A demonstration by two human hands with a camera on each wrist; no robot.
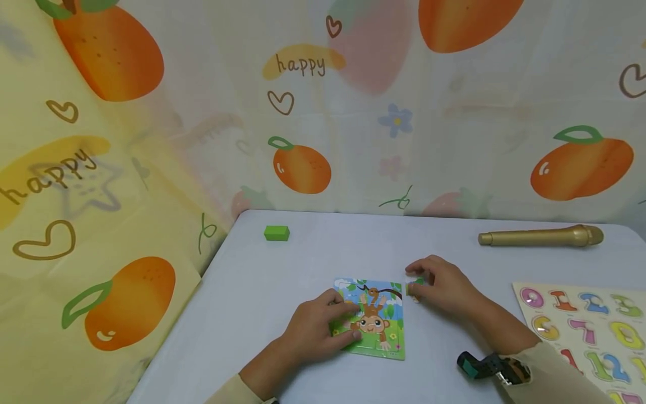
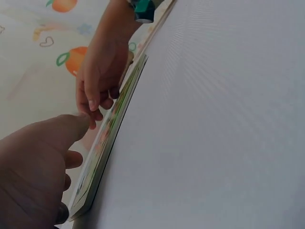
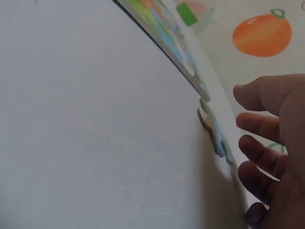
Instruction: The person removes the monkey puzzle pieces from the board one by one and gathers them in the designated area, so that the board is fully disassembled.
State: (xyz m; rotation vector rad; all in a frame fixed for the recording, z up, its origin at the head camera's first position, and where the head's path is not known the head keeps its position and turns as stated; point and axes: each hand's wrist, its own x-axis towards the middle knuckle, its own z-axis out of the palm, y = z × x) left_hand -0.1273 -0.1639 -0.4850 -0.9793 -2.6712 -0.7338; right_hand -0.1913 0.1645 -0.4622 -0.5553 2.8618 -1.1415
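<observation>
A square jigsaw puzzle with an upside-down monkey on green and blue lies flat on the white table. My left hand rests at its left side, thumb and fingers spread over the picture. Just past the puzzle's right edge, a loose puzzle piece lies on the table. Above this piece hovers my right hand, its fingers loosely bent and partly hiding it in the head view. In the right wrist view, a gap shows between the fingertips and the piece.
A green block sits at the back left, and a gold microphone lies at the back right. To the right is a number puzzle board with several coloured numerals. Behind the table hangs a fruit-patterned cloth.
</observation>
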